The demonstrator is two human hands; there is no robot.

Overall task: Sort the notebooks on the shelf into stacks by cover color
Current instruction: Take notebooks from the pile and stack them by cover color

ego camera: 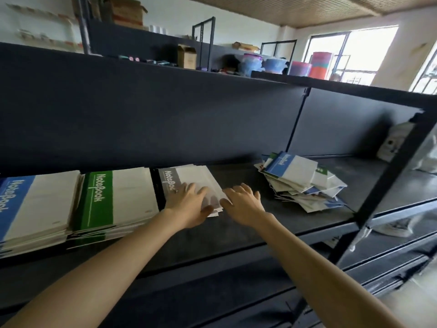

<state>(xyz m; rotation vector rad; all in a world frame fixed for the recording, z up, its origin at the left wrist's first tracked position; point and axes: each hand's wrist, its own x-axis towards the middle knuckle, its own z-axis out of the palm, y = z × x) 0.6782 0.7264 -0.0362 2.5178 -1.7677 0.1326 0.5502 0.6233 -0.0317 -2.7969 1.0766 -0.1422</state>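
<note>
Three sorted stacks lie on the dark shelf (pixel 248 230): a blue-banded notebook stack (pixel 28 207) at far left, a green-banded stack (pixel 118 197) beside it, and a grey-banded stack (pixel 189 178) in the middle. My left hand (pixel 189 204) lies flat on the grey stack's near right corner, fingers spread. My right hand (pixel 243 204) rests just right of that stack, fingers apart, its thumb against the stack's edge. Further right sits a messy heap of mixed notebooks (pixel 300 183), a blue one on top.
The upper shelf board (pixel 165 114) hangs low over the stacks. A black upright post (pixel 387 185) stands at the right. Bare shelf lies between the grey stack and the heap. White packets (pixel 395 140) lean at far right. Boxes and plastic tubs sit on higher shelves.
</note>
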